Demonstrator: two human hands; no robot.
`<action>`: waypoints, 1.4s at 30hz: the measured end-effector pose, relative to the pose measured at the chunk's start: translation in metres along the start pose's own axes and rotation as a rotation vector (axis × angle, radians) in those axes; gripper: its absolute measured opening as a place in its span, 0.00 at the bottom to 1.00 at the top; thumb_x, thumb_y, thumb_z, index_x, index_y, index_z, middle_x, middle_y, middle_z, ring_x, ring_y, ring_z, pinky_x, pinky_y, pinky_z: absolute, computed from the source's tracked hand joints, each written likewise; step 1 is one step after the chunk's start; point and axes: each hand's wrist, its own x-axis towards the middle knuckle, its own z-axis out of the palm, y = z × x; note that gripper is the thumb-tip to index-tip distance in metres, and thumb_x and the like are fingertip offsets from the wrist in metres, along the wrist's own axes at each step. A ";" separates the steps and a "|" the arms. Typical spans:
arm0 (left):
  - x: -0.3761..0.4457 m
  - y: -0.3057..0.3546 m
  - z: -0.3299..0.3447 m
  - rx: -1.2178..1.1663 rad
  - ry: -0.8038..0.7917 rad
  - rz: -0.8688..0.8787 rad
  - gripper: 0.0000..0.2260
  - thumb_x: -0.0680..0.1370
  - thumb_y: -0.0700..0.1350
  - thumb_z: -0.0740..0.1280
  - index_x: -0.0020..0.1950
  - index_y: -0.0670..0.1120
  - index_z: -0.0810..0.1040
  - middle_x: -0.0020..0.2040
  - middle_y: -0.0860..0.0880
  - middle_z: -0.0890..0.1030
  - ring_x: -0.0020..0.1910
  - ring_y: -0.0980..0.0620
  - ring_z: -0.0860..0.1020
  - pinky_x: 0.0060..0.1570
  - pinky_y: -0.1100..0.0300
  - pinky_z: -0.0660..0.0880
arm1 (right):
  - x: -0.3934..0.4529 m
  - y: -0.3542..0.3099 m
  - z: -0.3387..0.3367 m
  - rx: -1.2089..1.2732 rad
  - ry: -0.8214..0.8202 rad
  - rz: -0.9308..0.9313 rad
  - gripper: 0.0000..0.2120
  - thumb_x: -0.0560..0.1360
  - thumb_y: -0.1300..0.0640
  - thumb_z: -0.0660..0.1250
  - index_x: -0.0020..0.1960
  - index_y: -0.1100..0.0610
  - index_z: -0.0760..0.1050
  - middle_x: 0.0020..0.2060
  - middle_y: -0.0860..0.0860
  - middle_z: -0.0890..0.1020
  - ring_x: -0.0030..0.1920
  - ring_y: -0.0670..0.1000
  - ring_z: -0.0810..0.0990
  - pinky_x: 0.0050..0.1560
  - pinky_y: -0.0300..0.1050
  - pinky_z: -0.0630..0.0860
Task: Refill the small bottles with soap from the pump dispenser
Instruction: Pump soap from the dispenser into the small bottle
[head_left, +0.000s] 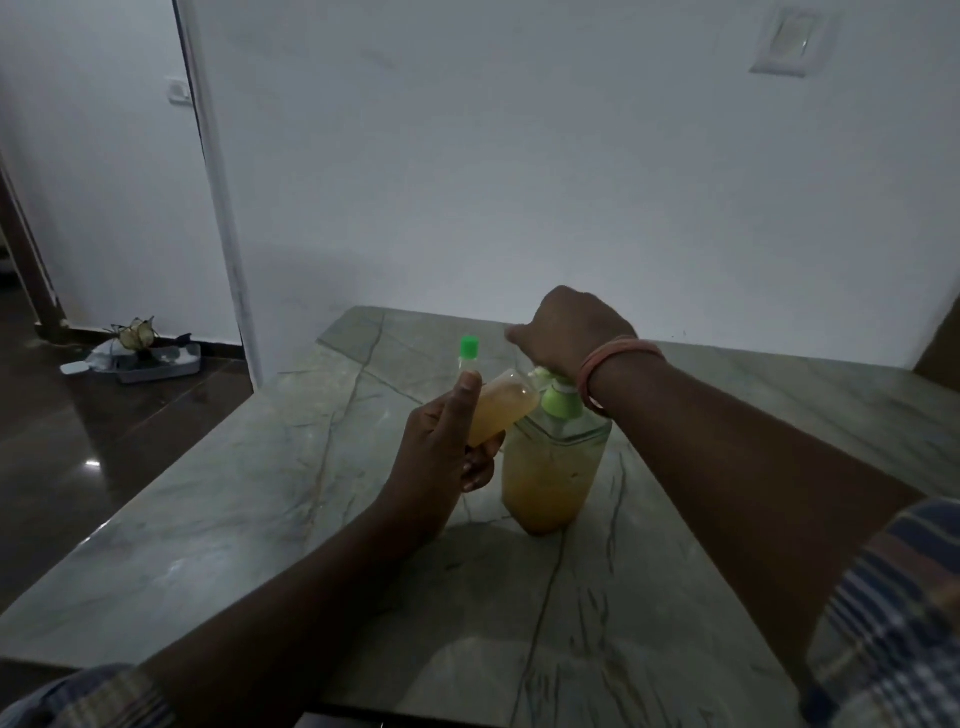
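A clear pump dispenser (553, 470) with a green pump top, about two thirds full of amber soap, stands on the marble table (218, 499). My right hand (569, 327) rests on top of the pump head and hides most of it, fingers bent down over it. My left hand (441, 457) grips a small uncapped bottle (501, 410) of amber soap, tilted with its mouth up against the pump's spout. Behind it stands another small bottle with a green cap (469, 354), mostly hidden by my left thumb.
The grey-green marble table runs to a white wall (519, 182) at the back. To the left the table's edge drops to a dark floor, where a tray with a dried plant (148, 353) lies near a doorway.
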 end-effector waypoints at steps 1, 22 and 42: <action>0.000 0.000 0.000 -0.008 0.000 -0.001 0.24 0.78 0.61 0.59 0.55 0.40 0.76 0.30 0.45 0.73 0.24 0.53 0.67 0.24 0.62 0.65 | 0.000 -0.002 -0.002 -0.012 -0.003 -0.004 0.14 0.73 0.46 0.67 0.34 0.54 0.72 0.32 0.50 0.77 0.33 0.50 0.75 0.35 0.42 0.69; 0.001 0.000 0.000 0.039 0.012 0.003 0.25 0.75 0.64 0.60 0.53 0.42 0.77 0.32 0.45 0.75 0.25 0.52 0.69 0.26 0.61 0.67 | 0.002 0.003 0.002 0.026 0.044 0.067 0.10 0.71 0.50 0.68 0.35 0.54 0.73 0.33 0.51 0.78 0.34 0.51 0.77 0.30 0.40 0.66; 0.001 -0.002 -0.001 0.023 -0.015 0.025 0.25 0.78 0.62 0.59 0.52 0.40 0.77 0.30 0.46 0.74 0.24 0.52 0.68 0.26 0.61 0.66 | 0.005 0.000 0.001 0.009 0.027 0.035 0.10 0.72 0.49 0.65 0.36 0.55 0.73 0.34 0.51 0.79 0.35 0.53 0.77 0.32 0.41 0.67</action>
